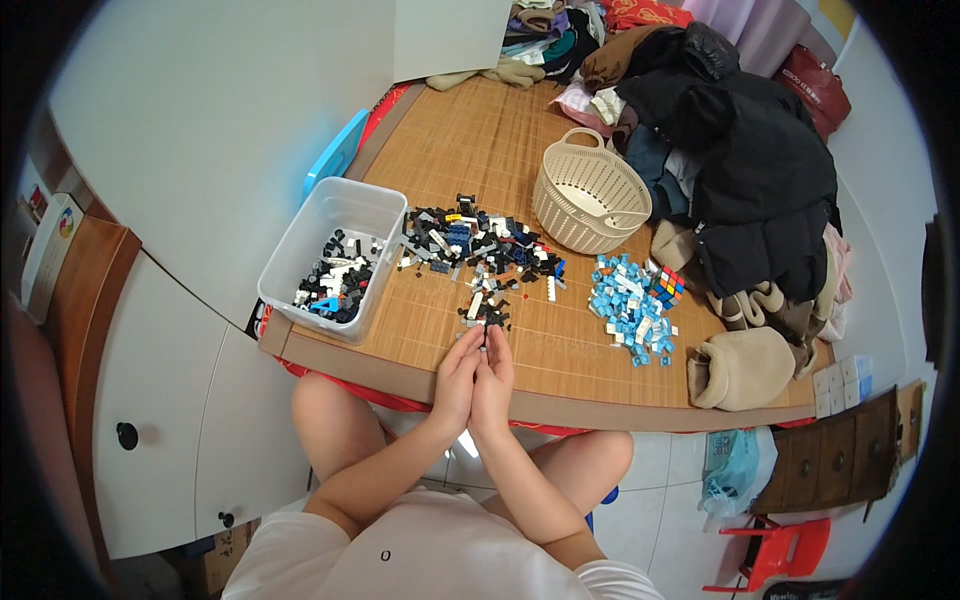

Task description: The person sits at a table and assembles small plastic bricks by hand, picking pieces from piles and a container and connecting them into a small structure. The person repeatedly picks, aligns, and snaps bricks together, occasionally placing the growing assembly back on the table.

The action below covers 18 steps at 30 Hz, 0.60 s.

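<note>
My left hand (457, 380) and my right hand (492, 385) are side by side at the mat's near edge, wrists close together and fingers stretched forward. Between and just beyond the fingertips lie small black and white toy bricks (489, 312). Whether any pieces rest inside the cupped palms is hidden. A larger pile of black, grey, white and blue toy bricks (480, 245) spreads farther out. To its left, a clear plastic box (280, 290) holds more bricks. Light-blue and white pieces (630, 310) form a separate heap on the right, touching a puzzle cube (667, 287).
A beige basket (590, 205) stands on the bamboo mat (480, 130) behind the piles. Black clothing (760, 170) is heaped at the right, with a rolled beige item (740, 368) nearer. A blue lid (337, 150) leans behind the box. A red chair (785, 550) stands below.
</note>
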Motion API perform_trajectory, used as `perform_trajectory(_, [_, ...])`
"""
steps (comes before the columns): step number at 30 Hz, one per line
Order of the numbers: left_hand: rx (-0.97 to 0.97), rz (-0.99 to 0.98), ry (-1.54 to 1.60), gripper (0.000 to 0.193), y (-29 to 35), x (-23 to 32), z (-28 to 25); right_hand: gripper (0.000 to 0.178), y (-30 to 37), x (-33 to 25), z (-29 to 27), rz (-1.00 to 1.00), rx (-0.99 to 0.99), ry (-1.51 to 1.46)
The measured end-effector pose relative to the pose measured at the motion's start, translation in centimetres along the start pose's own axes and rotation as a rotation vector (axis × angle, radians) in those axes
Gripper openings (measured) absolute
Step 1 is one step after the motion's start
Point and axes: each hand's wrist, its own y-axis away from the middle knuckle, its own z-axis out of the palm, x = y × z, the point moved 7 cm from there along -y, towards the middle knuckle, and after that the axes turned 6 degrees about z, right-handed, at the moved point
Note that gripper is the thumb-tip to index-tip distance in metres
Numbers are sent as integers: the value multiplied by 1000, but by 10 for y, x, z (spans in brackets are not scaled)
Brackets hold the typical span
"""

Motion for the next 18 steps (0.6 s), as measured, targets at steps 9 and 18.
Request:
perform_trajectory(9, [-28,67,20,42,7,18,13,46,10,-17,6,-49,-53,-97])
perform_trajectory(18, [-32,151,-5,41,13,57,21,48,24,-42,34,-82,-135,-113])
